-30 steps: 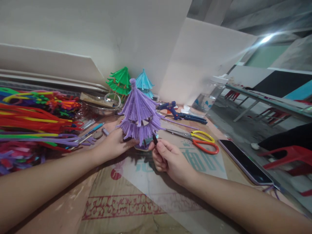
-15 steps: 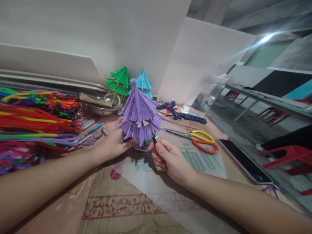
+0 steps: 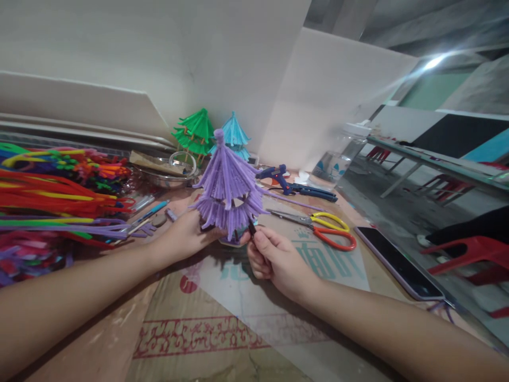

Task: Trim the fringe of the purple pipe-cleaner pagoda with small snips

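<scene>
A purple pipe-cleaner pagoda (image 3: 226, 185) with two fringed roofs stands at the middle of the table. My left hand (image 3: 185, 236) grips its lower part from the left, fingers curled under the bottom fringe. My right hand (image 3: 274, 260) is closed, thumb and forefinger pinching a short dark stick (image 3: 252, 228) at the pagoda's lower right edge. The pagoda's base is mostly hidden behind my fingers.
Piles of coloured pipe cleaners (image 3: 51, 196) fill the left. Green (image 3: 194, 132) and blue (image 3: 235, 135) pagodas stand at the back by a glass bowl (image 3: 167, 172). A blue glue gun (image 3: 278, 178), yellow-orange scissors (image 3: 322, 229), a phone (image 3: 397, 262) and a plastic jar (image 3: 342, 154) lie right.
Almost nothing differs. My right hand has shifted very slightly with the dark stick still pinched against the pagoda's lower edge; my left hand keeps its grip.
</scene>
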A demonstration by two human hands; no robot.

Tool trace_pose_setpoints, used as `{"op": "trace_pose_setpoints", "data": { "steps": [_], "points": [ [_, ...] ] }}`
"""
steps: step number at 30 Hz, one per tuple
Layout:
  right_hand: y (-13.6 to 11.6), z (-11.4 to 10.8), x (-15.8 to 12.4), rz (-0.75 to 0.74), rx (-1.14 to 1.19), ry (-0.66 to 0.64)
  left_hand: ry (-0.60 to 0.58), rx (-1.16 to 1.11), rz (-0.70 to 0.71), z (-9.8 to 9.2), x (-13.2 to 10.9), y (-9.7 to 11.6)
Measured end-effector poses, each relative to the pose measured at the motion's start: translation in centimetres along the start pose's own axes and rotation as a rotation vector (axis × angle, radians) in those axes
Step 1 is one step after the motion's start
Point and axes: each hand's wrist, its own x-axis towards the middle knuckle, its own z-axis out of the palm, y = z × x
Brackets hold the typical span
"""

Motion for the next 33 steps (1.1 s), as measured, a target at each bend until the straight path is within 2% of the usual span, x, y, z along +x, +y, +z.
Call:
{"op": "trace_pose_setpoints", "data": {
  "steps": [8, 15, 26, 33],
  "points": [
    [0.10, -0.17, 0.12, 0.005, -0.018, 0.013, -0.001, -0.023, 0.005, -0.03, 0.05, 0.05],
    [-0.03, -0.03, -0.11, -0.001, -0.052, 0.036, 0.074, -0.030, 0.032, 0.02, 0.19, -0.10],
    [0.04, -0.04, -0.20, 0.004, -0.097, 0.042, 0.030, -0.118, -0.008, -0.08, 0.24, 0.40],
    [-0.05, -0.11, -0.17, 0.018, -0.097, 0.026, 0.024, -0.121, -0.016, 0.14, -0.02, -0.13]
  ]
}}
